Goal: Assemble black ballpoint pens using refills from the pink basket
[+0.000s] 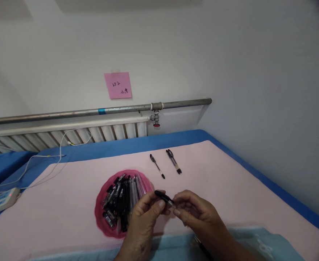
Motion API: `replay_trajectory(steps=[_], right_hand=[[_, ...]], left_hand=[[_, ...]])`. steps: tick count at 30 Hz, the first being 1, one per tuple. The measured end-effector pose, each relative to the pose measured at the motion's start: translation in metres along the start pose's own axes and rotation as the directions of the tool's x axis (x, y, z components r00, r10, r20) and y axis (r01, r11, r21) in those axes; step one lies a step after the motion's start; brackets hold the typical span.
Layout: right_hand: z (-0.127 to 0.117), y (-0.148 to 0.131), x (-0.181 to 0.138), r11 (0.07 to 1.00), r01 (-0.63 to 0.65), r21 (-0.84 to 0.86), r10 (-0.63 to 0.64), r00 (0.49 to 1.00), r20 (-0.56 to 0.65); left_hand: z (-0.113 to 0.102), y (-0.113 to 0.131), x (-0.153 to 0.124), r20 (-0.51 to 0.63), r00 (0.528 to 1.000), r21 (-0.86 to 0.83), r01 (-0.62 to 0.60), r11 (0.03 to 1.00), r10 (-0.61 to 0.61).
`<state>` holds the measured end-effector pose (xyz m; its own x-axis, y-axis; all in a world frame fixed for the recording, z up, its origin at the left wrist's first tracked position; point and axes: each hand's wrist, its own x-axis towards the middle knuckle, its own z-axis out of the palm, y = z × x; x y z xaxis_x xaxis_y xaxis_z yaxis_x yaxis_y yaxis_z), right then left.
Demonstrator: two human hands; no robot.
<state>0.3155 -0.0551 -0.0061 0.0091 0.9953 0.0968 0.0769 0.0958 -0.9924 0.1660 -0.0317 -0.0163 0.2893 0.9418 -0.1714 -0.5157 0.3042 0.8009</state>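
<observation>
Above the table's front edge, my left hand [145, 217] is closed around the black capped end of a pen [164, 197]. The fingertips of my right hand [197, 214] pinch the same pen at its clear part, and those fingers hide the rest of it. To the left of my hands sits a pink scalloped bowl [98, 217] filled with black pen caps, clear barrels and other pen parts [121, 203]. Beyond my hands lies a single capped pen [157, 166]. Beside it is a small bundle of pens [173, 161].
A pink sheet [238, 188] covers the blue table [186, 135]. Light blue cloth [257, 239] lies along the front, with a dark slim object [201, 248] partly under my right forearm. At left are a power strip [3, 203] and white cables. A radiator [107, 133] and pipe [129, 108] run behind.
</observation>
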Motion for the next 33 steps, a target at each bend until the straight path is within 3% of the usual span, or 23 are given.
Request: replay_trajectory(steps=[13, 18, 21, 23, 26, 28, 33], right_hand=[[0.003, 0.000, -0.004, 0.997, 0.012, -0.070, -0.009, 0.999, 0.048], [-0.005, 0.004, 0.003, 0.999, -0.051, -0.019, 0.051, 0.999, 0.000], [-0.010, 0.008, 0.008, 0.990, -0.048, -0.132, 0.043, 0.998, -0.040], [-0.010, 0.011, 0.011, 0.952, 0.038, -0.305, -0.033, 0.999, 0.019], [-0.007, 0.016, 0.013, 0.776, 0.287, -0.562, -0.177, 0.954, 0.243], [-0.004, 0.019, 0.016, 0.673, 0.413, -0.614, -0.211, 0.902, 0.376], [0.010, 0.026, 0.024, 0.571, 0.546, -0.613, -0.216, 0.821, 0.529]], left_hand=[[-0.004, -0.003, 0.001, -0.011, 0.999, -0.012, 0.030, 0.999, -0.030], [-0.004, 0.015, 0.005, -0.042, 0.999, -0.107, -0.016, 0.994, 0.012], [-0.009, 0.030, 0.010, -0.126, 0.991, -0.190, -0.074, 0.979, 0.051], [-0.014, 0.038, 0.013, -0.170, 0.982, -0.228, -0.120, 0.966, 0.082], [-0.024, 0.046, 0.015, -0.171, 0.978, -0.253, -0.162, 0.954, 0.121], [-0.030, 0.050, 0.014, -0.088, 0.991, -0.259, -0.123, 0.958, 0.103], [-0.035, 0.053, 0.010, 0.162, 0.986, -0.212, -0.007, 0.977, 0.042]])
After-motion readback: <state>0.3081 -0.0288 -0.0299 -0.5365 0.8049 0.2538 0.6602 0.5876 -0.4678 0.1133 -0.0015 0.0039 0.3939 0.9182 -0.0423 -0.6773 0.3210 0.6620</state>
